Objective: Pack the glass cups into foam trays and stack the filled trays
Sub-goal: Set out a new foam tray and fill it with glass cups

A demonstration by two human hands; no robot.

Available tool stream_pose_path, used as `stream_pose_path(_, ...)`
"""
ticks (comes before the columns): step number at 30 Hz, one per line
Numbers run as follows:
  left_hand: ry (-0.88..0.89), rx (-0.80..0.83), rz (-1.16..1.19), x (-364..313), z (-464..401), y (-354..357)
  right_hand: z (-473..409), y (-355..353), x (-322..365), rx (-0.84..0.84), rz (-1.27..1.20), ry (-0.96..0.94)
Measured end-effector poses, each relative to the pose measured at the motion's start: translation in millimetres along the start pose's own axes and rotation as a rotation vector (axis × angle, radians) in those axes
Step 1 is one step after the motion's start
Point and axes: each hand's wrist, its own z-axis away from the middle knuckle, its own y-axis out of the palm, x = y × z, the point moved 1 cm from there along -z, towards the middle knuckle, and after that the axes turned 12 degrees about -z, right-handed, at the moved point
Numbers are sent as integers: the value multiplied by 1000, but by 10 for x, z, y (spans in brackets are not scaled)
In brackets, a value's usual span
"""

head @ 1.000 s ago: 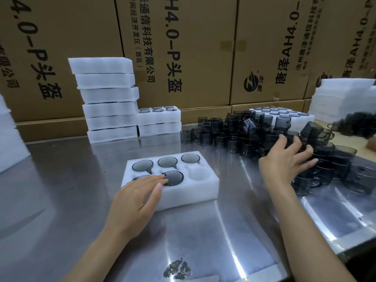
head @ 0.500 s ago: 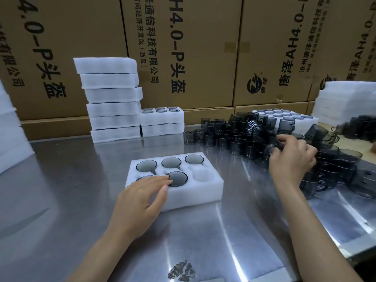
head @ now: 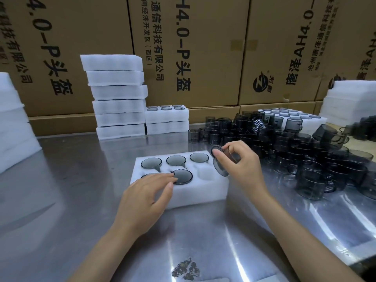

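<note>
My right hand (head: 241, 165) grips a smoked-glass cup (head: 220, 163) over foam tray (head: 195, 192); left hand (head: 146, 192) flat on it, fingers relaxed. Loose cup pile (head: 284, 143) right, on desk (head: 71, 190).

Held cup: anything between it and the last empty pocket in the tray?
Nothing visible. The right hand holds the cup tilted just right of the empty pocket; the left hand rests on the tray's front-left, clear of it.

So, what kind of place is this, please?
Probably a packing area in a warehouse or factory: large printed cardboard boxes along the wall, stacks of foam trays, and a heap of dark glass cups on a metal table.
</note>
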Motion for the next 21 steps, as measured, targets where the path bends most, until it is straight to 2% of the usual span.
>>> stream_pose_path(7, -2, -4, 3, -10, 1, -4, 84, 179, -12, 182, 88, -1)
stream_pose_path(11, 1, 3, -4, -13, -8, -4, 113, 218, -52, 229, 244, 65)
stream_pose_path(14, -7, 12, -13, -8, -8, -7, 125, 244, -63, 277, 316, -7)
stream_pose_path(21, 1, 22, -11, -6, -2, -23, 111, 219, -65, 300, 321, 26)
